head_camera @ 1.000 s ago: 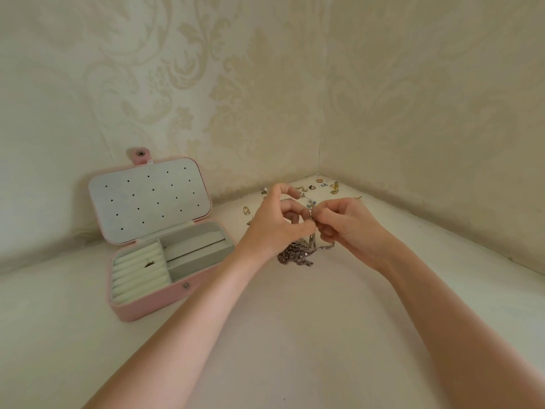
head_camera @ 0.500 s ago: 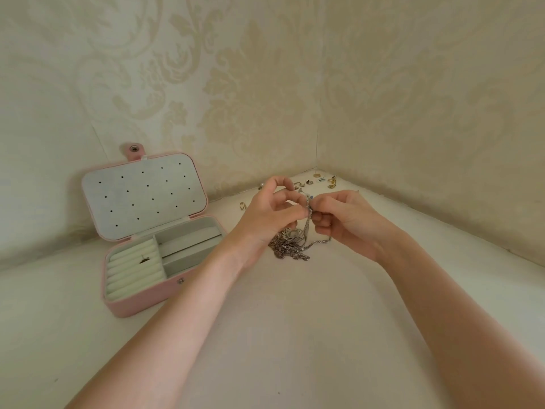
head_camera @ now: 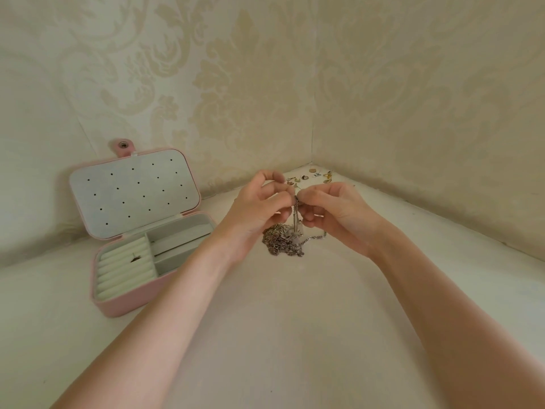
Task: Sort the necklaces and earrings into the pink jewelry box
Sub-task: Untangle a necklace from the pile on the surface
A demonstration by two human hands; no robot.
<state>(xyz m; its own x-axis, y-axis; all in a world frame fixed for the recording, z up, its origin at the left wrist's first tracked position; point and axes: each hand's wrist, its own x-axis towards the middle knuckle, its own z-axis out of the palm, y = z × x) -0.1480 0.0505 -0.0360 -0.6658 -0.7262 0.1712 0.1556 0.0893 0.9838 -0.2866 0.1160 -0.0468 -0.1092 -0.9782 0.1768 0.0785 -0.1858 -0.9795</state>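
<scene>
The pink jewelry box (head_camera: 129, 305) stands open at the left, its perforated lid (head_camera: 135, 190) upright. One small dark piece (head_camera: 135, 258) sits in its ring rolls. A tangle of silver necklaces (head_camera: 283, 242) lies on the white surface at the centre. My left hand (head_camera: 259, 211) and my right hand (head_camera: 333, 214) meet above the tangle. Both pinch the top of one silver chain (head_camera: 295, 214), which hangs straight down into the pile. Several small earrings (head_camera: 312, 177) lie scattered in the far corner behind my hands.
Patterned cream walls meet in a corner (head_camera: 312, 160) right behind the earrings. The white surface (head_camera: 280, 335) stretches toward me between my forearms. The box's two grey side compartments (head_camera: 180, 240) hold nothing visible.
My hands have lifted the chain's end a little higher above the pile, and the strand now hangs taut. The view has shifted slightly; the box has not moved.
</scene>
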